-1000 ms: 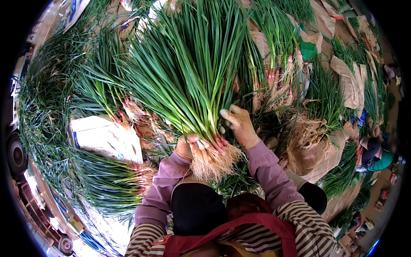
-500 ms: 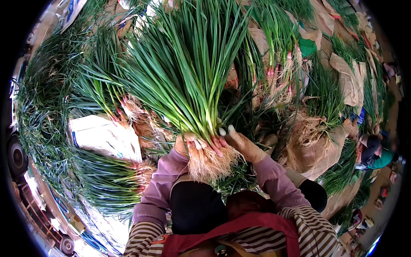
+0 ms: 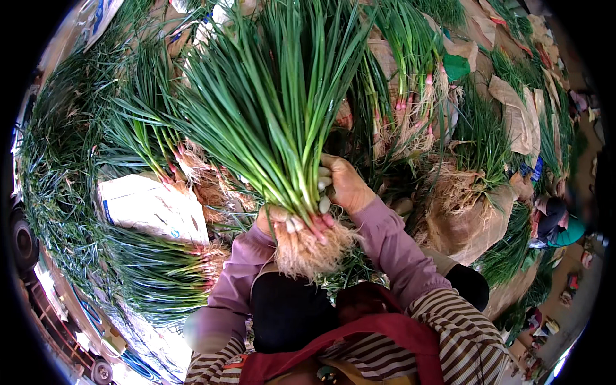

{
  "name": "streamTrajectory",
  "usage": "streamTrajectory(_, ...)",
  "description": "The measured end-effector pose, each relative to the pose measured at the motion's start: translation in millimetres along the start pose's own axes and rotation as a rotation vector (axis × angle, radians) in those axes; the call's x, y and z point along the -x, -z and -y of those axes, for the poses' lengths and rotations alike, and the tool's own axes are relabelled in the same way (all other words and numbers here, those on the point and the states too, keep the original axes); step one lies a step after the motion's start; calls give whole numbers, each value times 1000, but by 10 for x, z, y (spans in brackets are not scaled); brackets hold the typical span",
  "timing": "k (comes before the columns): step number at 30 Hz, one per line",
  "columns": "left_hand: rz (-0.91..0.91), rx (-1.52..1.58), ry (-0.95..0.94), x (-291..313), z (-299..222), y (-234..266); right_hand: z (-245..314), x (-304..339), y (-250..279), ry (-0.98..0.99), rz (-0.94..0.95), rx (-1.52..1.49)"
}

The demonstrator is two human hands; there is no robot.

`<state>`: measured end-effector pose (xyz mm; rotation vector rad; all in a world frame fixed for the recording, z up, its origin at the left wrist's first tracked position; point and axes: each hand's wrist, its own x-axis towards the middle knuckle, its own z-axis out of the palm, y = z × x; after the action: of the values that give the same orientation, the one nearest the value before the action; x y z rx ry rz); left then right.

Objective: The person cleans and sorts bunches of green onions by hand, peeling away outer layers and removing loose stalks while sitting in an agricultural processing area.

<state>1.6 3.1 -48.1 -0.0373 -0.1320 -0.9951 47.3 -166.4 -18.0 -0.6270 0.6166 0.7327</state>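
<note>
A large bunch of spring onions with pink bulbs and pale, shaggy roots fans out in front of me, leaves pointing away. Low on its left side my left hand is closed around the stems just above the roots. My right hand grips the right side a little higher up, with whitish covers showing on its fingertips. Part of each hand's fingers is hidden behind or among the stems. The root mass hangs toward my knees.
To the left, another pile of spring onions lies beside a white sack. More bundles rest at the far right, and rooted onions lie on a tan sack. Another person sits at the right edge.
My right hand has slid up from beside the bulbs onto the stems and closed around their right side. The left hand keeps its low hold; the bunch has shifted slightly left.
</note>
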Motion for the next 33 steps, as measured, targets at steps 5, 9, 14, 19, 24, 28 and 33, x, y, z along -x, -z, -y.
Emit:
streamTrajectory(5, 46, 50, 43, -27, 26, 3, 267, -91, 270, 430, 466, 1069)
streamTrajectory(9, 109, 158, -2, 21, -71, -108, 647, 172, 867, -348, 252, 780)
streamTrajectory(14, 269, -8, -77, 38, -122, 19, 781, 488, 1552, 312, 232, 2107)
streamTrajectory(19, -189, -88, -232, -100, -67, -327, 1615, -51, 1151, 835, -833, 1414)
streamTrajectory(24, -299, -241, -209, -188, -24, -283, 1986, -252, 1357, 770, -1193, 1765)
streamTrajectory(28, -321, -231, -197, -65, -24, -176, 1331, -14, 689, 622, -782, 1376)
streamTrajectory(33, -290, -240, -127, -146, -5, -152, 308, 494, 374, 865, -194, 1566)
